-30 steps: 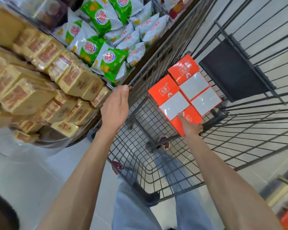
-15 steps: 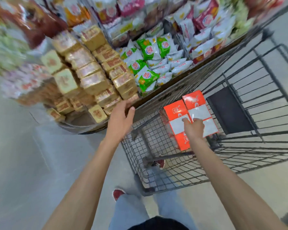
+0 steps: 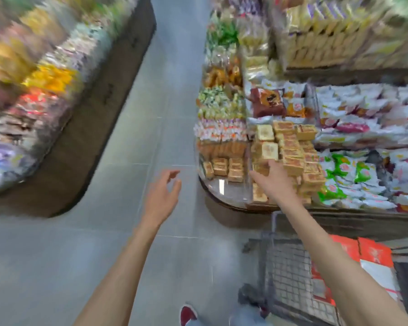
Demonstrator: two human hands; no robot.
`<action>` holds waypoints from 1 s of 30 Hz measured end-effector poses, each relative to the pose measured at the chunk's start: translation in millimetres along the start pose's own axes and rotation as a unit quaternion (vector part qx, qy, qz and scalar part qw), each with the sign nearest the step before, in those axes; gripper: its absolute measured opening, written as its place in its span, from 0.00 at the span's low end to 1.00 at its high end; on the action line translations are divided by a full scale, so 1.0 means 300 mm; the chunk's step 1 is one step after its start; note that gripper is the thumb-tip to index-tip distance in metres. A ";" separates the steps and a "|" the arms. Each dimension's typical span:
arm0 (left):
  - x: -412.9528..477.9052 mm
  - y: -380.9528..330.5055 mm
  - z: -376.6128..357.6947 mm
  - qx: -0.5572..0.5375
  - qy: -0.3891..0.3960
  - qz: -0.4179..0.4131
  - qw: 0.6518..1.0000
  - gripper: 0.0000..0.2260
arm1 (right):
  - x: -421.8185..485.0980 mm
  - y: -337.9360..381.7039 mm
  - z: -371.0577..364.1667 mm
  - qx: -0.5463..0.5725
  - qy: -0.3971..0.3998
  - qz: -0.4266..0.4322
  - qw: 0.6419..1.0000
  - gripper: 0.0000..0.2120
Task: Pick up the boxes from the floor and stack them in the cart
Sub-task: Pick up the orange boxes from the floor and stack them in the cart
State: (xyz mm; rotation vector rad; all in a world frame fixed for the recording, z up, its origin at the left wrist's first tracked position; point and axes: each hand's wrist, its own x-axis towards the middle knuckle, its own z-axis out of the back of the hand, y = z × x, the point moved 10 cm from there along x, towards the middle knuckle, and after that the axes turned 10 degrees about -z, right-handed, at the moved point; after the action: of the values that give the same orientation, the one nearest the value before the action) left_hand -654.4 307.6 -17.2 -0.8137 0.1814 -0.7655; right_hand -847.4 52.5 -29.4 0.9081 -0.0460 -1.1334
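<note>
The orange-and-white boxes (image 3: 372,255) lie in the wire cart (image 3: 285,281) at the lower right, partly hidden behind my right forearm. My left hand (image 3: 161,196) hangs over the grey aisle floor with its fingers loosely curled and nothing in it. My right hand (image 3: 272,182) is raised in front of the snack display, fingers apart, holding nothing. Both hands are clear of the cart. No box shows on the floor.
A rounded display (image 3: 257,147) of wrapped cakes and snack bags stands right of the aisle, just beyond the cart. Another display island (image 3: 57,95) lines the left side. Grey tiled floor (image 3: 137,142) runs between them. My red shoe (image 3: 187,314) shows at the bottom.
My right hand let go of the boxes in the cart and my left hand left the cart's rim. The view swung left and up toward the aisle, with much blur.
</note>
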 end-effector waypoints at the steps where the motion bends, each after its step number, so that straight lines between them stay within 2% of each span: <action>1: -0.036 0.057 0.106 0.015 -0.022 0.012 1.000 0.12 | -0.029 0.098 -0.052 -0.015 0.012 0.029 0.999 0.24; 4: -0.175 0.217 0.400 0.053 -0.081 0.055 0.994 0.15 | -0.114 0.360 -0.222 -0.069 0.038 0.112 0.991 0.25; 8: -0.403 0.413 0.726 0.082 -0.146 0.112 0.979 0.14 | -0.249 0.692 -0.478 -0.155 0.069 0.220 0.961 0.26; 14: -0.793 0.669 1.083 0.131 -0.235 0.224 0.937 0.14 | -0.547 1.074 -0.924 -0.222 0.122 0.330 0.909 0.27; 20: -1.180 0.836 1.290 0.156 -0.304 0.329 0.880 0.15 | -0.874 1.249 -1.327 -0.297 0.183 0.436 0.830 0.28; 26: -1.481 0.951 1.410 0.164 -0.359 0.391 0.831 0.14 | -1.133 1.387 -1.631 -0.350 0.208 0.521 0.750 0.30; 30: -1.619 1.022 1.492 0.176 -0.386 0.433 0.796 0.14 | -1.287 1.473 -1.824 -0.365 0.235 0.550 0.713 0.28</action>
State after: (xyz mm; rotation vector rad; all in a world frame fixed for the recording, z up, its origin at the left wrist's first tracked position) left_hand -647.9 1035.4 6.8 -0.5338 -0.3158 0.4305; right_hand -438.8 738.4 50.3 0.2690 0.2450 0.2647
